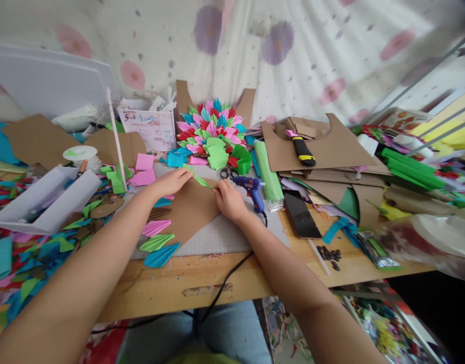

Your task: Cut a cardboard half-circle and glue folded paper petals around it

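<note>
A strip of green crepe paper [200, 179] stretches between my two hands above a brown cardboard sheet [194, 212]. My left hand [178, 181] pinches its left end, and my right hand [229, 200] has its fingers closed at the other end. Along the cardboard's left edge lie pleated paper petals: a pink petal [156, 228], a green petal [157, 242] and a blue petal [162, 255]. Just right of my right hand rests a blue glue gun [252, 189]. Behind it are black-handled scissors [228, 173], partly hidden.
A multicoloured paper petal cluster [213, 126] stands at the back. On the right, a utility knife [303, 151] lies on stacked cardboard [331, 151], near a phone [301, 214]. A white tray [46, 202] sits left among paper scraps. A black cord [232, 273] crosses the table's front edge.
</note>
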`<action>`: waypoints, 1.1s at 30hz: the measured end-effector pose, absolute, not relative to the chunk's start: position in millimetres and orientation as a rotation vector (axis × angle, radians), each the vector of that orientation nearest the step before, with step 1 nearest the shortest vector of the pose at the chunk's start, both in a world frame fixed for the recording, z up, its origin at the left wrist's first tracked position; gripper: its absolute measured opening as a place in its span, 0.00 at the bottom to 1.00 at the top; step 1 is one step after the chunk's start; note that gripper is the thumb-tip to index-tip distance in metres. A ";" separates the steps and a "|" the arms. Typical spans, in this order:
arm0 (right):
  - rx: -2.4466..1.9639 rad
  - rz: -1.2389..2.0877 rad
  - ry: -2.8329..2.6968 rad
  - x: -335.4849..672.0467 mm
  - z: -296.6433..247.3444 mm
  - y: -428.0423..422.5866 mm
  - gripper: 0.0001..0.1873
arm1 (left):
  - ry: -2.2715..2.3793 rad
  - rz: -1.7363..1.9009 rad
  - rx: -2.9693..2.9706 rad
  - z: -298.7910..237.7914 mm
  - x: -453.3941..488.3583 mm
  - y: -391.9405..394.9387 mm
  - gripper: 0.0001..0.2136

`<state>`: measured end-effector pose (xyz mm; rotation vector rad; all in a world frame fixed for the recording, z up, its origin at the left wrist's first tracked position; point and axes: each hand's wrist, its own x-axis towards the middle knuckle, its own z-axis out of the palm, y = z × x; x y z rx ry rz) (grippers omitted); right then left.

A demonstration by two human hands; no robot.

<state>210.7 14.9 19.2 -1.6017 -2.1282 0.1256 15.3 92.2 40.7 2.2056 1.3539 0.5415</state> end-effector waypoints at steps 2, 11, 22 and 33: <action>-1.613 0.131 -2.119 212.0 19.5 15.1 0.08 | 1.390 0.604 2.159 41.4 10.9 95.6 0.16; -1.616 0.106 -2.202 199.6 22.9 13.0 0.09 | 1.439 0.948 1.743 43.2 4.5 61.3 0.14; -1.384 -0.043 -2.395 194.7 12.8 14.8 0.12 | 1.298 0.921 1.490 38.2 13.7 39.5 0.14; -1.109 -0.217 -2.531 194.9 13.9 12.1 0.12 | 1.365 0.963 1.555 32.3 11.9 42.5 0.13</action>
